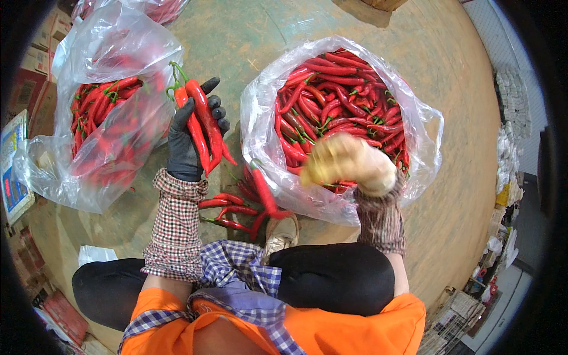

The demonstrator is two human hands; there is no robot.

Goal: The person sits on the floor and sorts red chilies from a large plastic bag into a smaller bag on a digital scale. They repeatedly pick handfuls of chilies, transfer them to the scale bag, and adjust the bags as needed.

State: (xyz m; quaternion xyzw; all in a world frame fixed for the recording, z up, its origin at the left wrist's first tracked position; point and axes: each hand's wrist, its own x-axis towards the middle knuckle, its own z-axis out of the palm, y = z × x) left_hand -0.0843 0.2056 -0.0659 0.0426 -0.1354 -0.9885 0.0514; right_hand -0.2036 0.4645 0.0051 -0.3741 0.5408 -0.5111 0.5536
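Observation:
My left hand (191, 133), in a dark glove, holds several red chili peppers (205, 117) with green stems pointing up. My right hand (350, 162), in a yellowish glove and blurred by motion, is over the near side of an open clear plastic bag (262, 111) full of red chilies (328, 97); its fingers are too blurred to read. One chili (264, 191) shows between the hands, beside the bag's near left wall. Several more chilies (230, 208) lie on the floor by my shoe (282, 233).
Another clear bag of chilies (104, 106) stands at left, with part of a further one (164, 11) behind it. Cartons (35, 62) and a printed board (15, 166) line the left edge. A brown object (377, 6) is at the top. Various goods (510, 164) run along the right.

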